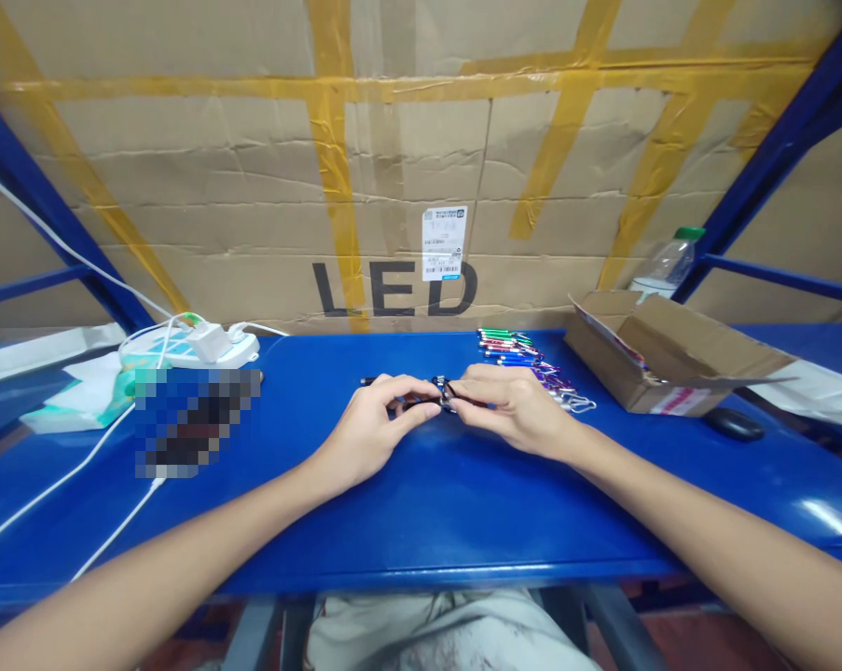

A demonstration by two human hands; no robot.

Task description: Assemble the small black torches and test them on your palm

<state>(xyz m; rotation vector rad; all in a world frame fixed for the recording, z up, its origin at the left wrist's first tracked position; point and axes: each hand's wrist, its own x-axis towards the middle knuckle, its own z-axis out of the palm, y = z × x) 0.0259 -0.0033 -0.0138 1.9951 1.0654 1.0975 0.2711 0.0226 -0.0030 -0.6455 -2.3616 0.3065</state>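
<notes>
My left hand (pixel 375 419) is closed around a slim black pen-like stick (pixel 366 381), whose end sticks out to the left past the knuckles. Thumb and fingers of my right hand (pixel 515 405) pinch a small black clip (pixel 450 391) at the stick's other end. Shiny metal ring parts (pixel 439 381) show between the fingertips, where both hands meet above the table. Fingers hide most of the joint. Just beyond my right hand lies a row of similar coloured sticks (pixel 504 345) in green, red, blue and purple, with a silver carabiner (pixel 580 403) at the near end.
An open cardboard box (pixel 609 373) stands on the right of the blue table (pixel 407 513), with a black mouse (pixel 734 424) and a bottle (pixel 669 261) near it. At left are a power strip (pixel 242 351), white cables, a tissue pack (pixel 77 401) and a blurred-out object (pixel 197 424).
</notes>
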